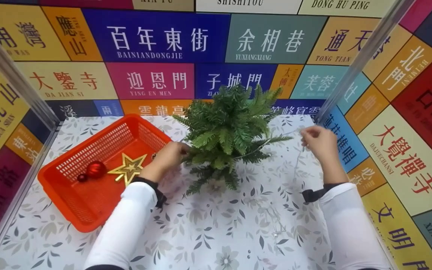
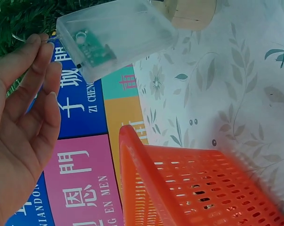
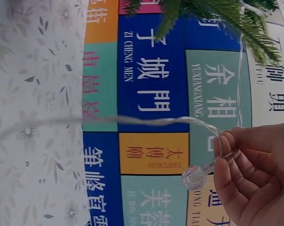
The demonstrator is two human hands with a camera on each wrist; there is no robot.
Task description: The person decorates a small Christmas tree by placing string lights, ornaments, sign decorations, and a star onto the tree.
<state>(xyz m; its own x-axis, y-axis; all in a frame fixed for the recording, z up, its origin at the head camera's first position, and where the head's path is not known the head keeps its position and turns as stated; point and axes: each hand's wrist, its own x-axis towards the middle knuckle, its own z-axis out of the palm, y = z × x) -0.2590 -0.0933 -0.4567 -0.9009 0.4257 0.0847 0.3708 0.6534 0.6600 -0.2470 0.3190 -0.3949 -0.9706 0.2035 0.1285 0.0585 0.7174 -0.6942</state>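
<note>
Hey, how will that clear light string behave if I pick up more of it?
The light string is probably floppy, since it bends sharply at the right hand. It's likely light, being so thin. It may tangle, as a stretch lies loosely bunched on the tablecloth.

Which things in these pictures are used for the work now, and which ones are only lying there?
In use:
Light string, pinched by the left hand and right hand
Clear box beside the left hand
Green tree, the string across its branches

Lying about, perhaps for later:
Orange basket
Inside it: gold star, large red ball, small red ball
</note>
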